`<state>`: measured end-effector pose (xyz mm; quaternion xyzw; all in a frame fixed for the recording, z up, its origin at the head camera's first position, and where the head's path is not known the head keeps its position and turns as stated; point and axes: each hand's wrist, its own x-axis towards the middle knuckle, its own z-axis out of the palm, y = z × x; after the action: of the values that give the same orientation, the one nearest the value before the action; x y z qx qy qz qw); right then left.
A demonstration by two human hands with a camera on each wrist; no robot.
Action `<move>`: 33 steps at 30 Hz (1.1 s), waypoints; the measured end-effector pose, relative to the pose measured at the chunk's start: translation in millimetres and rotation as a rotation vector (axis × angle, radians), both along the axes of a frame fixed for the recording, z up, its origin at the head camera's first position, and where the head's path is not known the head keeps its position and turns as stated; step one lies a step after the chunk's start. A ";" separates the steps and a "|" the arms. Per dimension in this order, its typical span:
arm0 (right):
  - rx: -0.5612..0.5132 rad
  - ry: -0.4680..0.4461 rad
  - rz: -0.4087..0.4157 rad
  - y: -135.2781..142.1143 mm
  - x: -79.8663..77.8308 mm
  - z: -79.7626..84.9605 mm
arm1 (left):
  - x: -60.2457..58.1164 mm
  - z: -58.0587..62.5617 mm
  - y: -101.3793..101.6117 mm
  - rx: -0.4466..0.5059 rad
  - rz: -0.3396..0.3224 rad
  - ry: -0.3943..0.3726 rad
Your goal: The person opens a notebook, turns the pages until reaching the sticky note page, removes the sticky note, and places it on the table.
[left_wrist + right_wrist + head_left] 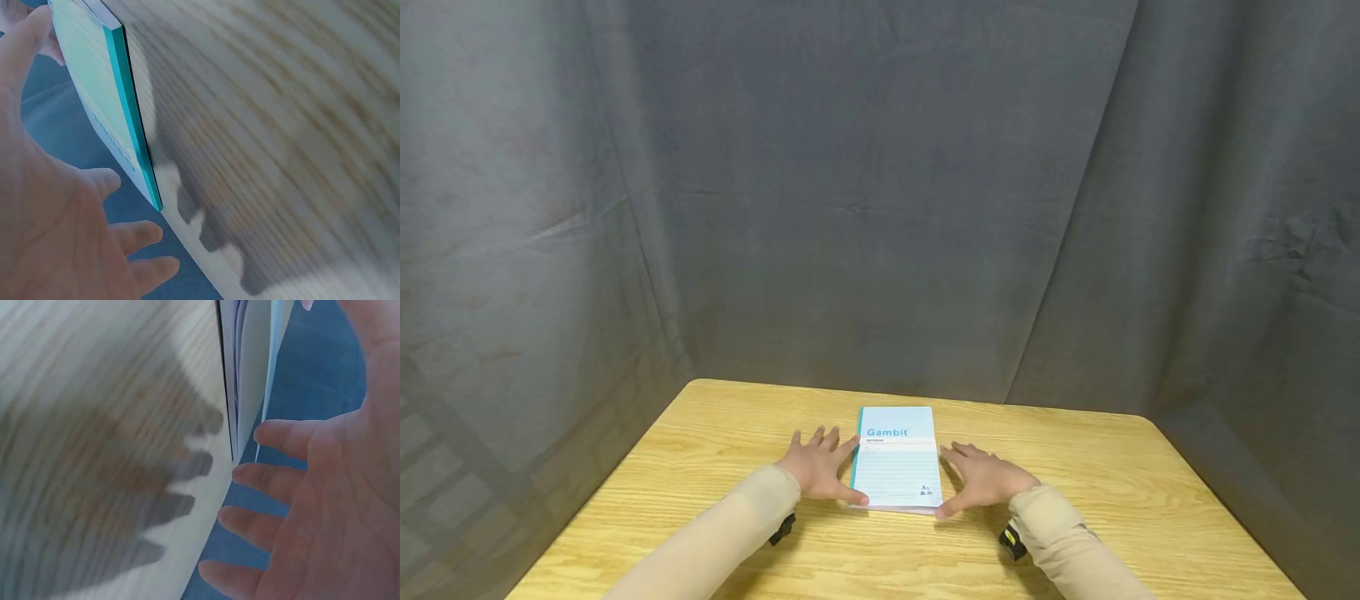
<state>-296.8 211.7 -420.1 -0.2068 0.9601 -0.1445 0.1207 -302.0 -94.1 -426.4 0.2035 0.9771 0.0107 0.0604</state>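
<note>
A pale blue and white notebook [895, 471] marked "Gambit" lies closed on the wooden table, its teal spine [130, 94] on the left. My left hand [818, 468] is spread at the spine side, with its thumb over the lower left corner and its index fingertip near the upper spine. On the opposite side, my right hand [988, 481] has its fingers extended beside the page edge and its thumb at the lower right corner. The right wrist view shows the front cover [273, 356] standing slightly apart from the pages. Whether either thumb presses the cover I cannot tell.
The light wood table [760, 408] has rounded far corners and extends around the notebook. Grey curtains [865, 208] hang behind it and on both sides. Each wrist carries a small dark device [1012, 540] under a beige sleeve [1060, 525].
</note>
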 end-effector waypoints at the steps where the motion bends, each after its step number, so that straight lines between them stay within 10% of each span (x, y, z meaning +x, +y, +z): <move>1: 0.007 -0.007 0.007 0.0 -0.3 -0.9 | 0.0 0.0 0.1 0.008 0.003 -0.020; 33: -0.068 -0.116 0.037 -1.1 -6.0 -11.6 | 5.0 4.4 4.0 0.043 0.055 -0.200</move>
<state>-302.8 210.6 -431.6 -0.2198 0.9421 -0.1863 0.1717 -297.0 -90.1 -422.0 0.1758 0.9710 0.0534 0.1529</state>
